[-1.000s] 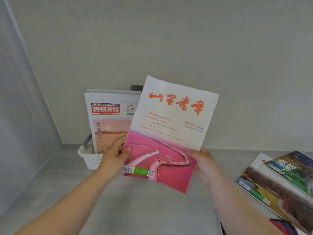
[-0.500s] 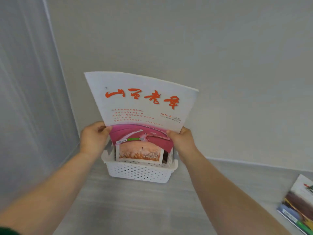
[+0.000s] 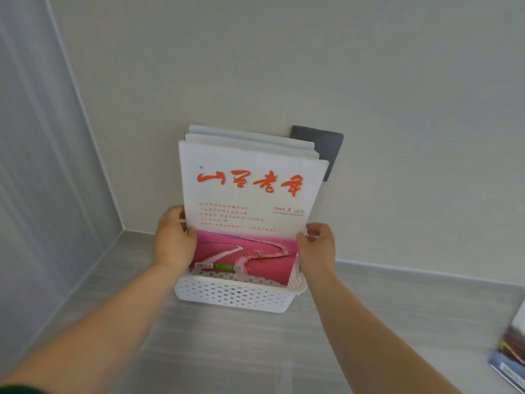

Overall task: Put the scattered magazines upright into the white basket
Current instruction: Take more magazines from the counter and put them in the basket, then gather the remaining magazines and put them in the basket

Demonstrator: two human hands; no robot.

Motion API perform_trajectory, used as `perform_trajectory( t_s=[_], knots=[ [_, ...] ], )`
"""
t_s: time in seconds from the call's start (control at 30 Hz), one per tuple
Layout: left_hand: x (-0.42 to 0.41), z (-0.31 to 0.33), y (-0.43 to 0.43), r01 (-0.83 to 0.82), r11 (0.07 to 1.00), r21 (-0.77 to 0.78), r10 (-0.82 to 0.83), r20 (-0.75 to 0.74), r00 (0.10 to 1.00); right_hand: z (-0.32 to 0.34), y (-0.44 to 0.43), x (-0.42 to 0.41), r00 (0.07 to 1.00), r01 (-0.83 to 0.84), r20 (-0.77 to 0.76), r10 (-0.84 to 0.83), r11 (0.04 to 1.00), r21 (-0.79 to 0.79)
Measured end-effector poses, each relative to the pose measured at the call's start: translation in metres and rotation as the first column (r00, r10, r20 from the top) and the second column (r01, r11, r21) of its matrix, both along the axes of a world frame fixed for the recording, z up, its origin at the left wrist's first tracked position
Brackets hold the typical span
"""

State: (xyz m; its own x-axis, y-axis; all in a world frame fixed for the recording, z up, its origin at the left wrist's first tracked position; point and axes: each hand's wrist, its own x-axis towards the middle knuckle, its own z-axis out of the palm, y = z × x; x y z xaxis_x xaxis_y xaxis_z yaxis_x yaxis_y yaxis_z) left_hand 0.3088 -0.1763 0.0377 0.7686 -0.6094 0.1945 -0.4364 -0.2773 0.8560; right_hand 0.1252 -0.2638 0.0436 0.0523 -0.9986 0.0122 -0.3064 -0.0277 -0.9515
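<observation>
Magazine (image 3: 250, 211) stands in the white basket (image 3: 233, 297). Left hand (image 3: 173, 240) curls round its edge at nine o'clock; right hand (image 3: 316, 248) pinches its edge at three o'clock.

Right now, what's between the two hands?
The magazine, gripped at its side edges by the left hand and right hand, its bottom in the white basket. Head view.

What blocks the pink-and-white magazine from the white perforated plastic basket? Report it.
Nothing visible does. The pink-and-white magazine already has its lower edge inside the white perforated plastic basket, in front of the other magazines standing there. The left hand and right hand grip its side edges.
</observation>
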Motion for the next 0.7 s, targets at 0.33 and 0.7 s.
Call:
perform_trajectory(
  t_s=[0.33, 0.7],
  knots=[
    [-0.008, -0.003, -0.027, 0.103, 0.988, -0.115, -0.123, -0.189, 0.974, -0.004, -0.007, 0.020, 0.971, -0.230, 0.058, 0.232, 0.973, -0.031],
    [-0.054, -0.003, 0.038, 0.117, 0.993, -0.019, -0.115, 0.087, 0.990, -0.011, 0.034, -0.061, 0.971, -0.200, -0.139, 0.192, 0.979, -0.045]
  ],
)
